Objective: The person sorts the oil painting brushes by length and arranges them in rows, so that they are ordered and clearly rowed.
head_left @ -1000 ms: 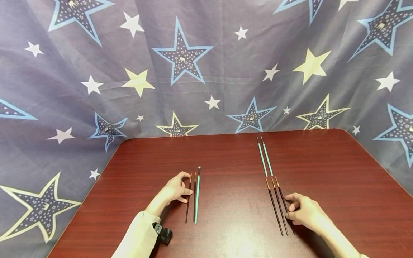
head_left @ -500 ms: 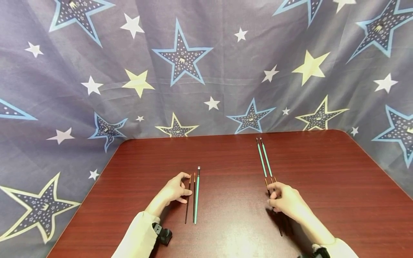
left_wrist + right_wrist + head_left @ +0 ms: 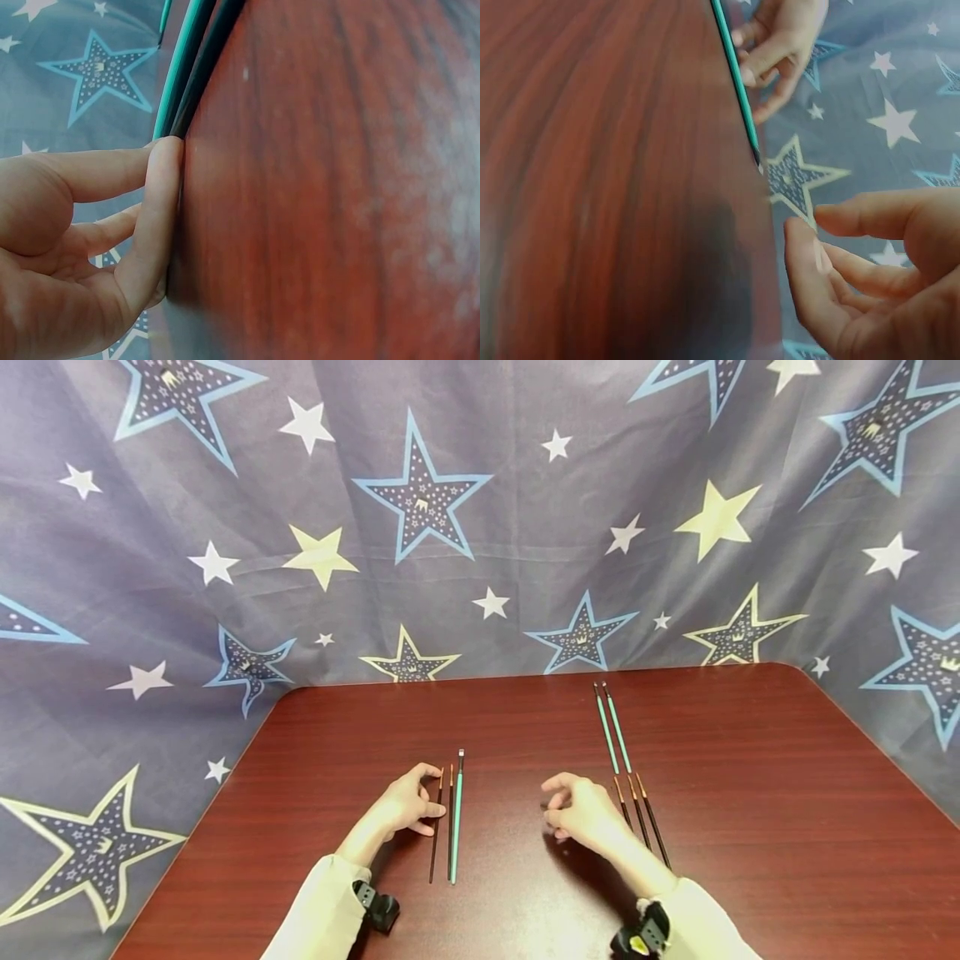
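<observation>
In the head view my left hand [image 3: 408, 802] is at the leftmost black paintbrush [image 3: 434, 852], fingers curved at its upper part. Beside it lie a second black paintbrush [image 3: 451, 835] and a teal paintbrush [image 3: 457, 822], nearly parallel. The left wrist view shows the thumb and index finger [image 3: 161, 202] meeting close to the brush handles. Between the two brush groups, my right hand [image 3: 588, 814] hovers over the table with nothing in its loosely bent fingers. The right wrist view shows a gap between that hand's fingertips [image 3: 836, 217].
On the right lie three black paintbrushes [image 3: 649, 814], partly behind the right forearm, and two teal paintbrushes [image 3: 617, 731] beyond them. The reddish-brown table [image 3: 337, 727] ends at a grey star-patterned cloth [image 3: 517, 527]. Each wrist wears a black device [image 3: 378, 906].
My right hand has moved left from the right-hand black paintbrushes, passing over them, to the middle of the table. The left hand stays in place. The paintbrushes have not visibly moved.
</observation>
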A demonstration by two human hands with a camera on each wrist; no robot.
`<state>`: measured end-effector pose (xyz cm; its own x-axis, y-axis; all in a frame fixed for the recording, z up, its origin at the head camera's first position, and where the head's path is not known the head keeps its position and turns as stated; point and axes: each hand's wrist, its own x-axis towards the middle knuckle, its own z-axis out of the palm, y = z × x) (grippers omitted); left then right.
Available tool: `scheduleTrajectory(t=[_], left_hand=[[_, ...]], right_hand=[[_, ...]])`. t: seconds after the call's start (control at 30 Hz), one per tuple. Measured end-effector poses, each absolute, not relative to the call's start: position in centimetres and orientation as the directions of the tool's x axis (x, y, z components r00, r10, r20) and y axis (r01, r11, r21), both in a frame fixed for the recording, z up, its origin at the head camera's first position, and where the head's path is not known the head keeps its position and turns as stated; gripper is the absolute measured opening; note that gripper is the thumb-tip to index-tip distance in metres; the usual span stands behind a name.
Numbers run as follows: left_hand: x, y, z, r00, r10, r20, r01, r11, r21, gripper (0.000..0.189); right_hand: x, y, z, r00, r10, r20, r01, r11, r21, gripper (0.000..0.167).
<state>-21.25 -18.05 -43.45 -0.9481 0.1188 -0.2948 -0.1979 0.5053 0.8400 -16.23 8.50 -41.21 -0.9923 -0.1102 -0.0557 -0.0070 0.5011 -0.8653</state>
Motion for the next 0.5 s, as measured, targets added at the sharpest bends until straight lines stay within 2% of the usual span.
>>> scheduleTrajectory(t=[0.33,0.5], left_hand=[[-21.2,-18.0,-43.4,-0.951,0.114,-0.287,-0.194,0.505,0.841,0.056],[-21.2,-18.0,-43.4,-0.949,0.112,-0.293,-0.199,0.509,0.838,0.055]], right_hand=[[-17.6,3.8,-42.1,-0.974,-0.226,-0.021,-0.074,0.402,-0.913,0.030],[-17.9,1.7,-42.5,-0.966,-0.254,-0.046,-0.054,0.374,-0.926,0.034]])
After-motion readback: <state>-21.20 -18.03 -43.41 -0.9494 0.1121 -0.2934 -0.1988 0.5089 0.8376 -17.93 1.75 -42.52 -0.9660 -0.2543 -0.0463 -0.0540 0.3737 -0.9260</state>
